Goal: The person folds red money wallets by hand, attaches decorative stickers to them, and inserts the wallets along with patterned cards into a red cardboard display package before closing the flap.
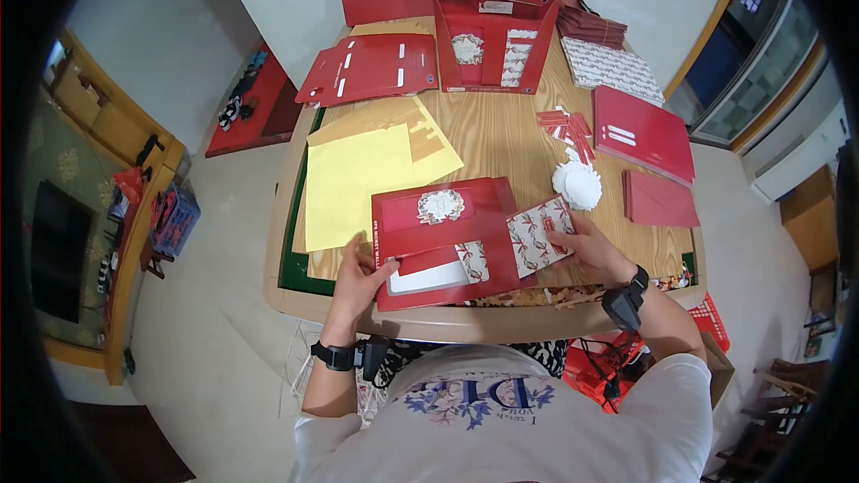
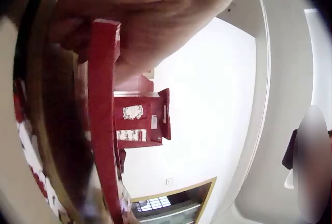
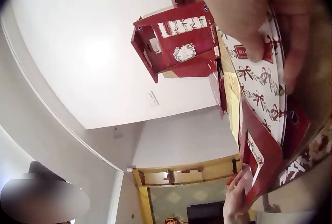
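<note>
A red card pack (image 1: 483, 201) printed with money-wallet lettering lies at the table's front edge. It has a white label with a floral wreath and a cut-out window. My left hand (image 1: 355, 282) grips its left edge, thumb on top beside the window. In the left wrist view, the pack's red edge (image 2: 104, 110) stands close below that hand. My right hand (image 1: 598, 252) pinches a white wallet patterned with ribbons and leaves (image 1: 530, 233), thumb over its small red label. The wallet's left part is tucked behind a red band; part of the pattern shows through the window.
Yellow sheets (image 1: 349, 188) lie to the left, with red printed cards (image 1: 376, 67) behind them. A red display box (image 1: 492, 45) stands at the back. White round labels (image 1: 579, 185), red strips (image 1: 565, 128), a red stack (image 1: 640, 130) and red envelopes (image 1: 658, 199) lie on the right.
</note>
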The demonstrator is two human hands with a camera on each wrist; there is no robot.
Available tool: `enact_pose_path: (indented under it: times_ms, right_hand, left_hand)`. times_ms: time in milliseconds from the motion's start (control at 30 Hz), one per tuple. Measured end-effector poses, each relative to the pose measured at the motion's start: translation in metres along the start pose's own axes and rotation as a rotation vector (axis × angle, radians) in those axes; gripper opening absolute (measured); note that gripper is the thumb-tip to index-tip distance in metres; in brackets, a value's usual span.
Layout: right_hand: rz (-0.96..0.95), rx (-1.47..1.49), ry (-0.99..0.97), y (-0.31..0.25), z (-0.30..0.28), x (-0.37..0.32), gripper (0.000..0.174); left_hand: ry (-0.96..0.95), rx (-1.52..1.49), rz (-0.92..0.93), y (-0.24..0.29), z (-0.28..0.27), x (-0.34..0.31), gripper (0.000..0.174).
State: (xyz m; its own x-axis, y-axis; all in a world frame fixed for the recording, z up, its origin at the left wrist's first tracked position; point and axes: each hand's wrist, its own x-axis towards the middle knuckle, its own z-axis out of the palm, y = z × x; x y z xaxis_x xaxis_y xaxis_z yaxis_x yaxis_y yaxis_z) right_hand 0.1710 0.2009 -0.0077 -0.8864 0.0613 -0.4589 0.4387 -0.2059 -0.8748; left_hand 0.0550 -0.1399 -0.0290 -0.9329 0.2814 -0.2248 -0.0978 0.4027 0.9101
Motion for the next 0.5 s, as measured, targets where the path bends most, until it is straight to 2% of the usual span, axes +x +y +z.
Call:
enact_pose_path:
  times_ms: [67,167,200,300,400,500]
  right_hand:
    - [0.001,0.031,-0.018,0.006,-0.003,0.003,0.038]
    - [-0.015,0.031,-0.019,0.003,0.003,-0.003,0.037]
    - [-0.024,0.024,-0.014,0.0,0.009,-0.007,0.037]
    - [-0.07,0.057,-0.057,-0.008,0.027,-0.015,0.037]
    - [-0.054,0.217,-0.105,-0.006,0.03,-0.016,0.036]
    - [-0.262,-0.253,-0.093,-0.008,0.009,-0.014,0.037]
  left_hand:
    - [-0.118,-0.195,0.02,-0.011,0.005,0.004,0.054]
    - [-0.039,-0.494,-0.028,-0.003,0.014,-0.002,0.042]
    - [-0.023,-0.53,-0.032,0.002,0.017,-0.005,0.038]
    - [0.018,-0.542,0.115,0.005,0.03,-0.01,0.043]
    - [0.062,-0.524,0.195,0.012,0.027,-0.016,0.042]
    - [0.072,-0.519,0.299,0.026,0.021,-0.025,0.041]
